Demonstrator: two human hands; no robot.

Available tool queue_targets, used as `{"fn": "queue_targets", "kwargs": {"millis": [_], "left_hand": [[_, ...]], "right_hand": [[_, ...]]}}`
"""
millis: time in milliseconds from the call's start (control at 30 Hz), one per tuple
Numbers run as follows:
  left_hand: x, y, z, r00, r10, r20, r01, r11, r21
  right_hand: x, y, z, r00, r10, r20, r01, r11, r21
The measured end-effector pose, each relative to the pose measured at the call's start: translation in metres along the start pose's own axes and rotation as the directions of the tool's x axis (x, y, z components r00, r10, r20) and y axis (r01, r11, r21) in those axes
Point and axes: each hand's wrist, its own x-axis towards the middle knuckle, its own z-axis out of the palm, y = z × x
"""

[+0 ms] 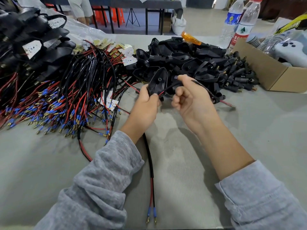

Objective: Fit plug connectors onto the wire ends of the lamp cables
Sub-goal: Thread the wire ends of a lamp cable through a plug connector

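I am looking down at the grey table, and both hands are raised over its middle, close together but not touching. My left hand is gripping a black lamp housing, thumb pressed on its lower edge, the shell standing tilted with its hollow side toward me. My right hand is curling its fingers round a black sleeved cable that is running from the housing — a short red wire is showing just at the thumb of the left hand. Whether the right hand is also pinching a small plug I cannot tell; the fingers are hiding it.

A second cable is lying on the table between my forearms, passing under the left wrist and ending near me in red and black leads with two blue-collared brass tips.

Left of the housing a heap of red and black wires with blue-sleeved ends is spreading across the table. Behind the housing a pile of black shells is sitting, and right of that pile lie black plug connectors, touching a cardboard box. Two clear water bottles are standing behind the box.
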Motion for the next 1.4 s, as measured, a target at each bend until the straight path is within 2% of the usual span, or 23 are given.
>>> {"fn": "queue_targets", "kwargs": {"millis": [67,133,200,267,367,500,667,900,1000,1133,1267,1333,1400], "left_hand": [[-0.001,0.003,-0.001,1.000,-0.022,-0.005,0.022,1.000,-0.008],[-0.002,0.006,0.001,0.999,-0.037,0.013,0.037,0.999,-0.011],[-0.003,0.008,0.003,0.998,-0.042,0.048,0.043,0.999,-0.023],[-0.005,0.008,0.004,0.996,-0.041,0.084,0.041,0.999,0.003],[-0.007,0.008,0.004,0.990,-0.045,0.132,0.036,0.997,0.070],[-0.006,0.012,0.008,0.985,-0.041,0.169,0.038,0.999,0.020],[-0.007,0.014,0.011,0.959,-0.095,0.267,0.103,0.995,-0.017],[-0.012,0.019,0.010,0.955,-0.120,0.271,0.181,0.960,-0.213],[-0.013,0.020,0.010,0.956,-0.148,0.251,0.207,0.952,-0.227],[-0.012,0.023,0.010,0.961,-0.193,0.199,0.246,0.925,-0.289],[-0.012,0.023,0.009,0.959,-0.228,0.166,0.272,0.905,-0.326],[-0.012,0.023,0.009,0.959,-0.237,0.157,0.278,0.898,-0.341],[-0.012,0.023,0.008,0.955,-0.243,0.172,0.289,0.895,-0.339]], "right_hand": [[0.002,-0.002,-0.003,0.998,0.022,-0.061,-0.010,0.983,0.186],[0.005,-0.005,-0.006,0.990,0.016,-0.139,0.021,0.965,0.260],[0.007,-0.007,-0.009,0.976,-0.061,-0.207,0.088,0.989,0.120],[0.007,-0.009,-0.012,0.954,-0.185,-0.237,0.157,0.979,-0.131],[0.006,-0.011,-0.014,0.930,-0.301,-0.210,0.194,0.889,-0.414],[0.005,-0.011,-0.017,0.920,-0.357,-0.162,0.174,0.743,-0.647],[0.004,-0.008,-0.016,0.941,-0.339,0.006,0.205,0.555,-0.806],[-0.001,-0.002,-0.010,0.959,-0.233,0.162,0.262,0.505,-0.823],[-0.001,-0.001,-0.007,0.971,-0.201,0.129,0.225,0.591,-0.775],[-0.001,-0.002,-0.005,0.991,-0.123,0.055,0.132,0.812,-0.569],[0.002,-0.006,-0.006,1.000,-0.007,0.002,0.007,0.984,-0.178],[0.005,-0.010,-0.010,0.998,0.045,-0.052,-0.042,0.997,0.067],[0.007,-0.012,-0.015,0.992,0.084,-0.090,-0.057,0.961,0.272]]}}
